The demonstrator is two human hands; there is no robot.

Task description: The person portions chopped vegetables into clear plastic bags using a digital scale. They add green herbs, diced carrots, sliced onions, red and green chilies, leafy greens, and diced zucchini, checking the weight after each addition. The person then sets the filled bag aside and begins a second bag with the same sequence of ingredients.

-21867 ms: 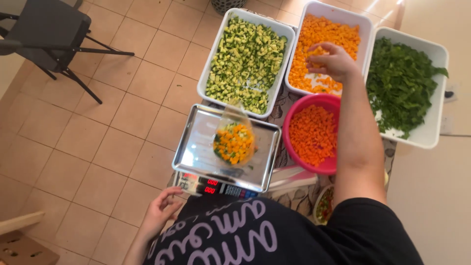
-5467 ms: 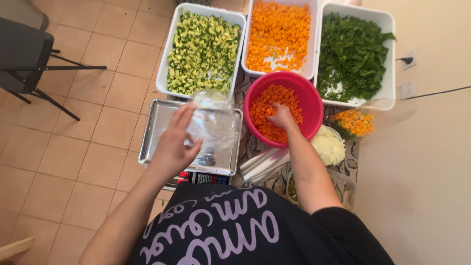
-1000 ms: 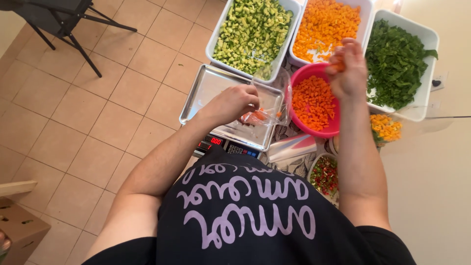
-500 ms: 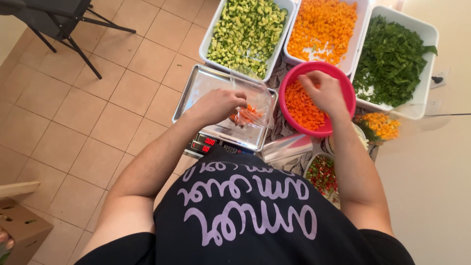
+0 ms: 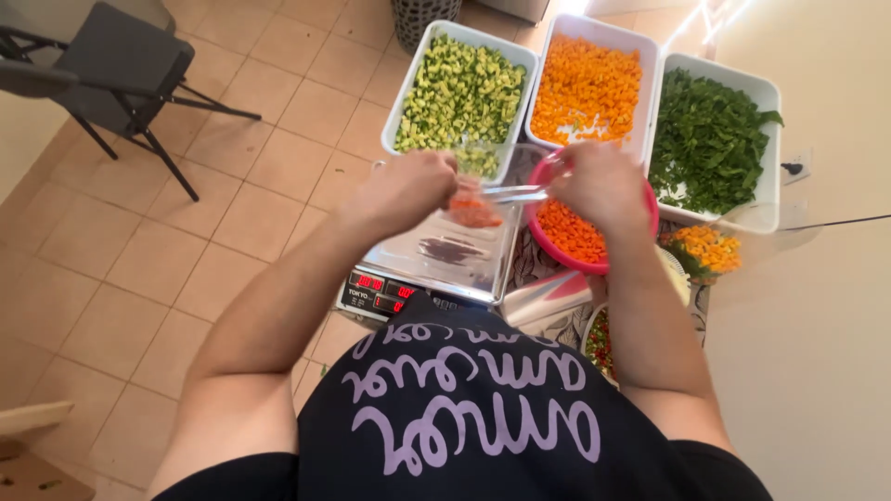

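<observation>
My left hand (image 5: pixel 408 190) and my right hand (image 5: pixel 599 184) both grip a clear plastic bag (image 5: pixel 483 197) and stretch its top between them. A small heap of diced orange carrot (image 5: pixel 473 211) lies in the bag. The bag hangs just above the steel tray of a scale (image 5: pixel 445 258), whose red display (image 5: pixel 380 289) faces me. Under my right hand sits a pink bowl (image 5: pixel 594 243) of diced carrot.
Behind stand three white tubs: diced green vegetable (image 5: pixel 459 93), diced carrot (image 5: pixel 585 88), leafy greens (image 5: pixel 710 139). A filled bag of mixed vegetables (image 5: pixel 705 250) lies at the right, a small bowl (image 5: pixel 599 339) near my body. A folding chair (image 5: pixel 111 65) stands on the tiled floor.
My right hand left the pink bowl and moved to the bag. Both hands now hold the bag, lifted off the scale tray.
</observation>
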